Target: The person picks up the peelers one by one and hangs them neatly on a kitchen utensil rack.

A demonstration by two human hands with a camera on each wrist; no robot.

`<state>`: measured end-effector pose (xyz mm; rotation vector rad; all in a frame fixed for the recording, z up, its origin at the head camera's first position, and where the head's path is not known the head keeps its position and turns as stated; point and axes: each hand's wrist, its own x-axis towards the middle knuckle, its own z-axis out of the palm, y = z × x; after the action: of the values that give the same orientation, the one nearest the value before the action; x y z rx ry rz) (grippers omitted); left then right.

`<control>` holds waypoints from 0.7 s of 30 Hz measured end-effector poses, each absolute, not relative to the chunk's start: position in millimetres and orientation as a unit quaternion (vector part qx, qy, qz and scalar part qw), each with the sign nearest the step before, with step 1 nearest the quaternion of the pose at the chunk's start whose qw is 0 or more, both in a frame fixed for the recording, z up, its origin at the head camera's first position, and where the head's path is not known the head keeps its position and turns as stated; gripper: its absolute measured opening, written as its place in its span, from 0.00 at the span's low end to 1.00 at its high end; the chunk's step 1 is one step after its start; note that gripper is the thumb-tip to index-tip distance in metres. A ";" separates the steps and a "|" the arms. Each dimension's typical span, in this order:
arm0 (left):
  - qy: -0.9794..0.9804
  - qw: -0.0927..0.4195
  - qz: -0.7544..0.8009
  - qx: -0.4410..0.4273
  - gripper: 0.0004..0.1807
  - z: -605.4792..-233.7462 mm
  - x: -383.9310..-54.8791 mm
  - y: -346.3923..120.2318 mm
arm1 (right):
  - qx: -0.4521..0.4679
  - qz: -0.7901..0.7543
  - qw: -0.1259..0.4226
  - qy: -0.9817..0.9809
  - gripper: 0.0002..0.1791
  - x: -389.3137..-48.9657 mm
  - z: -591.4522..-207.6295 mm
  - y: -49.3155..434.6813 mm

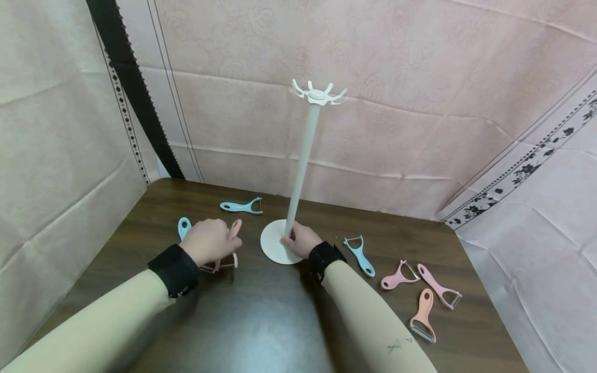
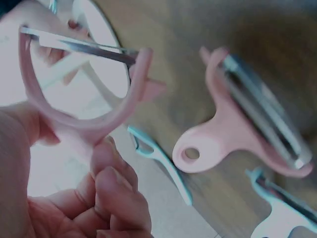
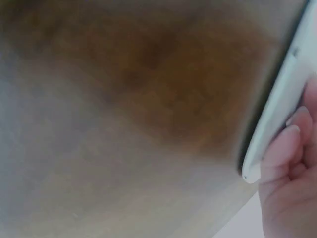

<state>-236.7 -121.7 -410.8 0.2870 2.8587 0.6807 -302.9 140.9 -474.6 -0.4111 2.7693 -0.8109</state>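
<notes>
White stand (image 1: 302, 166) on the brown table (image 1: 261, 331): we find the right hand (image 1: 303, 241) gripping it low, fingers curled at the pole's foot. Left of the stand, the left hand (image 1: 211, 241) pinches a pink peeler (image 2: 81, 128) between thumb and fingers. In front and right of the stand, the right sleeve (image 1: 368, 316) bears small dark marks (image 1: 394, 346) we cannot read. Left of the stand, the left hand partly hides a second pink peeler (image 2: 223, 134) and a blue peeler (image 1: 184, 227); another blue peeler (image 1: 238, 207) lies fully visible. Right of the stand we count one blue, two pink and one orange peeler (image 1: 423, 310). The right wrist view is blurred.
</notes>
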 end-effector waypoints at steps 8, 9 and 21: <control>0.968 0.072 0.219 0.098 0.17 -403.8 -252.3 -131.7 | -0.139 -0.277 0.130 0.942 0.20 -300.3 -466.2 140.6; 0.969 0.067 0.215 0.100 0.16 -403.2 -253.4 -132.4 | -0.139 -0.277 0.129 0.942 0.19 -299.6 -465.7 140.4; 0.962 -0.014 0.255 0.102 0.20 -402.0 -262.6 -138.8 | -0.143 -0.284 0.129 0.939 0.20 -304.7 -472.6 142.6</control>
<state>-262.6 -138.8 -402.0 0.3219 3.0480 0.8069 -304.7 142.6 -472.6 -0.4170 2.7302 -0.8270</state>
